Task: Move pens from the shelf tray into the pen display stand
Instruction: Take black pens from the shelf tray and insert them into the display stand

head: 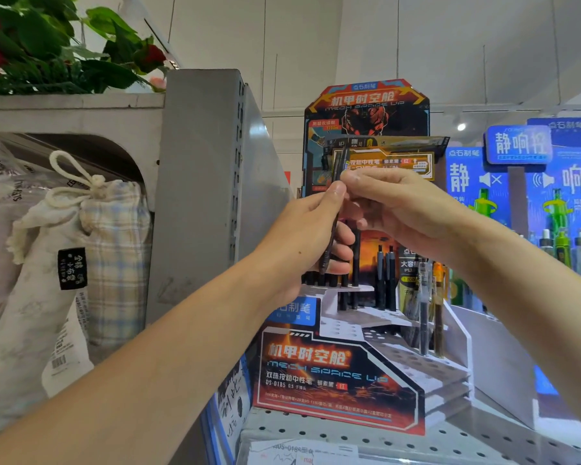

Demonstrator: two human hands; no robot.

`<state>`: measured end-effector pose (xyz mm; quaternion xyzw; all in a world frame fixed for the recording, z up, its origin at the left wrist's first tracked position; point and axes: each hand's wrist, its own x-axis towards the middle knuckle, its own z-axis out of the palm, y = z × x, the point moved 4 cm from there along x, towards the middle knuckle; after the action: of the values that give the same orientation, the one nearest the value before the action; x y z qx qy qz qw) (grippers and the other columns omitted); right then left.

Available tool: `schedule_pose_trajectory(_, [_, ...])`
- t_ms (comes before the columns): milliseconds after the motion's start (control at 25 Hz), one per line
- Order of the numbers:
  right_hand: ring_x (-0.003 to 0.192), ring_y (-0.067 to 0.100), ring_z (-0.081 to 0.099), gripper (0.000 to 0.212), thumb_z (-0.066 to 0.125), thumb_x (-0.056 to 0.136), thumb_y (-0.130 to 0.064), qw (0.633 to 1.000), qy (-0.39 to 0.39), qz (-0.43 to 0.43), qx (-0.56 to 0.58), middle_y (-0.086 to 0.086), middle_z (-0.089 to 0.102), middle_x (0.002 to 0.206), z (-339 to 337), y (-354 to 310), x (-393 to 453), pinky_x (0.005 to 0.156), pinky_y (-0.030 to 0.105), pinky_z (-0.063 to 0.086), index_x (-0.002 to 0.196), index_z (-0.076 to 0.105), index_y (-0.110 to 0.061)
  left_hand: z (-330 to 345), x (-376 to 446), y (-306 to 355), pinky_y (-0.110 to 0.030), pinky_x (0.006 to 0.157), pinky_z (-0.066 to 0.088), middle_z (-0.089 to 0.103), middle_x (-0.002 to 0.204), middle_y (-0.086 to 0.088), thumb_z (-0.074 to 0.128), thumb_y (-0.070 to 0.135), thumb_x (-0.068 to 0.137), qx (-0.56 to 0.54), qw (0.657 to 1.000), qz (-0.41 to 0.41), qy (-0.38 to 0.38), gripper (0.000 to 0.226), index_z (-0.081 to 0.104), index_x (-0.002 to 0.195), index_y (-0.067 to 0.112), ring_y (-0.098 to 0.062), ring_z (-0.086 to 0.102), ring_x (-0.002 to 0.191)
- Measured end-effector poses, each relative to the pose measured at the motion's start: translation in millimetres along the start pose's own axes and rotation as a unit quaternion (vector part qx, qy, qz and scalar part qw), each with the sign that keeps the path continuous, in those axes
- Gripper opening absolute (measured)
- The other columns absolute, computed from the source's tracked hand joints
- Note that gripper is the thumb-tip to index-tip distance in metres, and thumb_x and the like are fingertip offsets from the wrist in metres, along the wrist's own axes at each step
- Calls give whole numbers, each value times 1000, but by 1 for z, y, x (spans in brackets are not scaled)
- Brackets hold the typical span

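Closest to me, both forearms reach up and in toward the middle of the view, and my hands meet in front of the pen display stand (346, 374). My left hand (311, 236) is curled around a dark pen (332, 226), thumb up along its barrel, with the pen standing nearly upright and tilted slightly right at the top. My right hand (396, 209) comes in from the right, and its fingertips pinch the same pen near its upper part, so the two hands touch. Just behind them sits the stepped white stand with rows of holes; several dark pens (384, 280) stand in its upper tiers and a few clear-barrelled ones (425, 310) at its right side. The stand rests on a perforated grey shelf (349, 434). To the left, a grey shelf upright (198, 182) and a drawstring cloth bag (91, 250). Farther right, blue display cards (517, 162); top left, leafy plants (47, 45).
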<state>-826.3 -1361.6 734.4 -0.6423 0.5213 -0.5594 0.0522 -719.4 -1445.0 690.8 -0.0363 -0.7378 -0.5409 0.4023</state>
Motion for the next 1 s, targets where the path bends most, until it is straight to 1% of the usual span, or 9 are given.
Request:
schedule_pose_trajectory(80, [65, 9, 56, 18, 65, 89, -29, 1000, 12, 4, 25, 4, 60, 76, -2, 0, -5, 70, 27, 40, 93, 72, -12, 3, 0, -1, -29, 60, 61, 63, 71, -2, 45, 48, 104, 0, 1000, 4, -1, 39, 72, 94, 22, -12, 60, 60])
schedule_pose_trajectory(240, [64, 8, 59, 13, 62, 96, -23, 999, 9, 7, 46, 1, 61, 76, -5, 1, -7, 72, 28, 40, 91, 69, -14, 6, 1, -2, -26, 56, 59, 64, 66, 0, 47, 47, 103, 6, 1000, 7, 3, 40, 73, 96, 18, -9, 60, 56])
schedule_pose_trajectory(400, [65, 11, 64, 14, 62, 98, -16, 996, 17, 9, 82, 4, 65, 77, -4, 1, -2, 65, 22, 53, 87, 69, -11, 5, -2, -3, -27, 56, 59, 70, 74, -5, 45, 49, 103, 12, 1000, -15, 5, 42, 72, 94, 18, -11, 64, 59])
schedule_pose_trajectory(520, [64, 11, 64, 9, 60, 97, -13, 989, 88, 18, 119, 6, 72, 79, -17, 5, 6, 60, 22, 56, 92, 66, -8, 4, -8, -7, -28, 58, 61, 75, 81, -10, 45, 52, 102, 20, 998, -60, -6, 50, 71, 104, 9, -16, 70, 66])
schedule_pose_trajectory(600, [60, 11, 63, 8, 61, 96, -13, 979, 150, 30, 132, 8, 71, 79, -31, 11, 10, 56, 20, 57, 95, 63, -6, 3, -15, -11, -25, 57, 60, 76, 81, -9, 50, 47, 102, 49, 996, -71, -16, 45, 70, 105, 6, -15, 72, 66])
schedule_pose_trajectory(680, [55, 10, 62, 7, 60, 95, -12, 971, 197, 46, 125, 9, 66, 78, -43, 20, 12, 52, 20, 56, 94, 62, -6, 3, -23, -13, -21, 59, 59, 76, 79, -9, 55, 37, 102, 77, 996, -44, -21, 37, 72, 102, 5, -12, 72, 66])
schedule_pose_trajectory(760, [50, 10, 61, 5, 59, 95, -10, 968, 227, 66, 79, 8, 62, 75, -49, 30, 12, 50, 22, 55, 96, 61, -6, 5, -34, -14, -24, 71, 61, 77, 84, -5, 58, 33, 101, 137, 990, 22, -27, 29, 75, 99, 10, -9, 73, 74])
schedule_pose_trajectory(840, [48, 10, 62, 8, 60, 95, -10, 970, 226, 86, -5, 6, 58, 72, -49, 41, 9, 51, 24, 54, 101, 60, -4, 12, -49, -15, -25, 83, 58, 77, 89, 8, 60, 35, 99, 230, 967, 97, -49, 21, 77, 98, 22, -2, 72, 83])
schedule_pose_trajectory(1000, [56, 12, 69, 19, 68, 93, -8, 961, 218, 93, -142, 12, 66, 86, -43, 51, 7, 54, 23, 57, 109, 65, 3, 32, -85, -28, -15, 85, 49, 69, 97, 17, 65, 33, 96, 312, 929, 155, -128, 14, 77, 101, 27, 4, 62, 94])
